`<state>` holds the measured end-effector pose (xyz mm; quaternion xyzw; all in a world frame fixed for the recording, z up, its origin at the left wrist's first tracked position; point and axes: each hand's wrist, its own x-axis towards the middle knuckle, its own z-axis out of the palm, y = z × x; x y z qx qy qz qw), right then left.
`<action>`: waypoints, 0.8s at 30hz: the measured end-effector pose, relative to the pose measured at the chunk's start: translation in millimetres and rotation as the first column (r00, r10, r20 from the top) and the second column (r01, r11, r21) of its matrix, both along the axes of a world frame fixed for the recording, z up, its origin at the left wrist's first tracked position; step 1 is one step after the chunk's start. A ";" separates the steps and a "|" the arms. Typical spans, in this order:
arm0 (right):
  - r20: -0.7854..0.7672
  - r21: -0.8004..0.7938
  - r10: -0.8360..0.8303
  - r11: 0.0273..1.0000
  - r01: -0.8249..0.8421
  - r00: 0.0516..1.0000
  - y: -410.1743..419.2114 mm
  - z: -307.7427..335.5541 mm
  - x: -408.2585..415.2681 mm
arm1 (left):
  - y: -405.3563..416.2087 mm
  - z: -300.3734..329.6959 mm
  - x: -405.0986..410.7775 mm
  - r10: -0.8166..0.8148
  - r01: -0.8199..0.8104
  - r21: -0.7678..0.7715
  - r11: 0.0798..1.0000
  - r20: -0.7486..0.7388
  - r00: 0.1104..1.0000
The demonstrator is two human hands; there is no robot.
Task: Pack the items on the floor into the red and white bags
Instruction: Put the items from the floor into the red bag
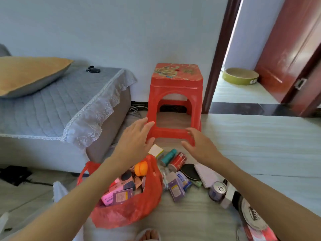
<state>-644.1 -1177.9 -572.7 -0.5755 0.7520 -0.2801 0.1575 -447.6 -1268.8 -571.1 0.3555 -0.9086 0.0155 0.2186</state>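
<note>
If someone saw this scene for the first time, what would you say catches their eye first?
Probably the bright red plastic stool standing against the wall at centre, with the left hand and right hand spread open and empty just in front of it. Next comes the red bag below the left arm, already stuffed with boxes, and the loose items such as a red can on the floor beside it.

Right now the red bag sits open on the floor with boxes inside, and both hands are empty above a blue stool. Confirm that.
Not quite: the stool is red, not blue, as the head view shows. The red bag is open with boxes inside, and the left hand and right hand are empty.
</note>
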 end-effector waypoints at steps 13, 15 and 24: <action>-0.220 0.325 -0.213 0.904 0.277 0.952 129.5 -109.4 -205.0 | 61.5 -122.8 -231.8 -0.358 0.292 0.221 0.931 0.384 0.851; -0.203 0.383 -0.236 0.874 0.299 0.950 139.4 -144.4 -226.5 | 65.8 -157.9 -255.2 -0.406 0.318 0.273 0.908 0.386 0.829; -0.075 0.619 -0.286 0.737 0.270 0.955 150.3 -283.4 -272.7 | 92.3 -288.8 -323.0 -0.404 0.187 0.438 0.879 0.477 0.781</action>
